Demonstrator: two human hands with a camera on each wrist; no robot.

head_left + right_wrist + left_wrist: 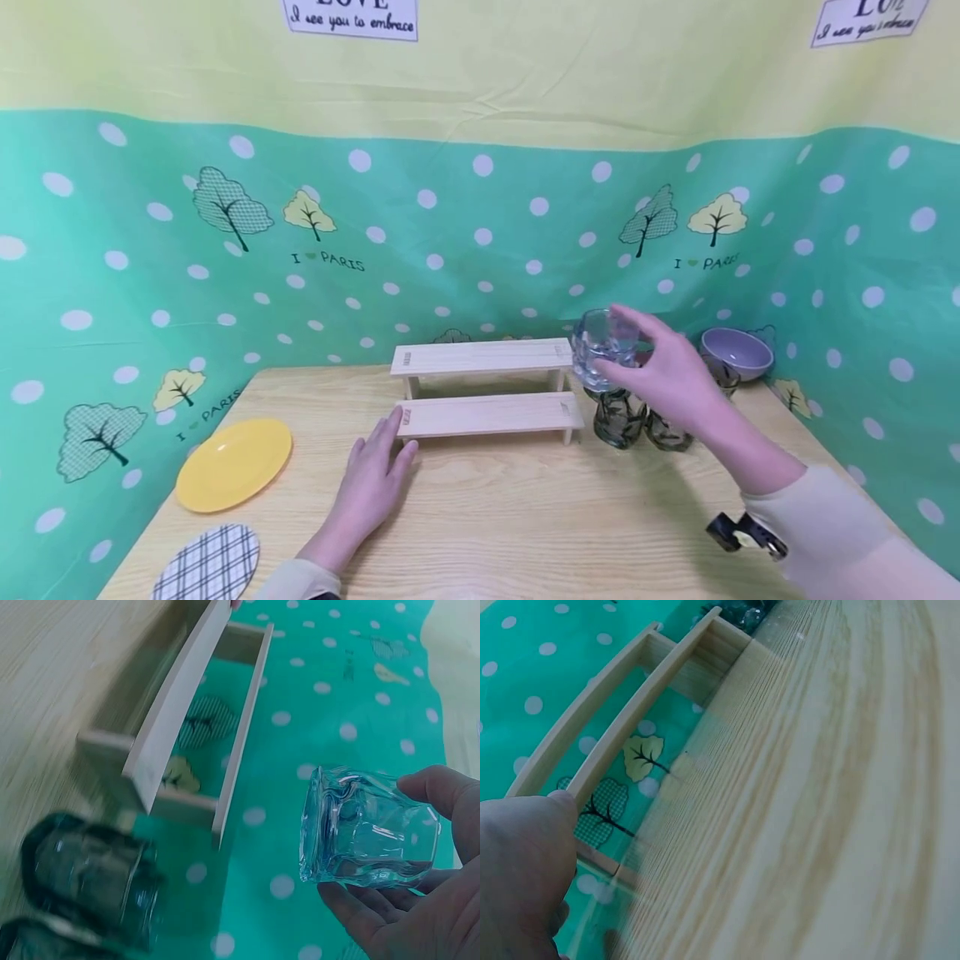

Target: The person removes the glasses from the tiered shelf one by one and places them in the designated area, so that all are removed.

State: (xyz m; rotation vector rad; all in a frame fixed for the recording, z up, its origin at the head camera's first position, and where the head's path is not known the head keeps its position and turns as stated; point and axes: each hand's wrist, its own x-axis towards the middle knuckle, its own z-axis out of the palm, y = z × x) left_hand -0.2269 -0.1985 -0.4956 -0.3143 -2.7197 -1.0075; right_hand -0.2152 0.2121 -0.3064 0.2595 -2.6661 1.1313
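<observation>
Right hand (671, 375) is up in the air, thumb and fingers curled round a clear glass cup (603, 348), held above the table (525, 517) just off the right end of the two-step wooden rack (487, 392). The right wrist view shows the cup (367, 829) cradled between thumb and fingertips (352, 915), tipped on its side. Directly beneath it stand two dark patterned glasses (619, 417), close together and just beside the rack's right leg, partly hidden by the hand. Behind the hand, near the back right corner, sits a lilac bowl (737, 352). Left hand (371, 483) lies flat on the table, fingers straight and slightly spread, fingertips touching the left front end of the rack's lower step; the left wrist view shows a fingertip (559, 806) against the wood. Off to the left rests a yellow plate (234, 463), and near the front edge a checked round coaster (210, 565), both well apart from the hands.
</observation>
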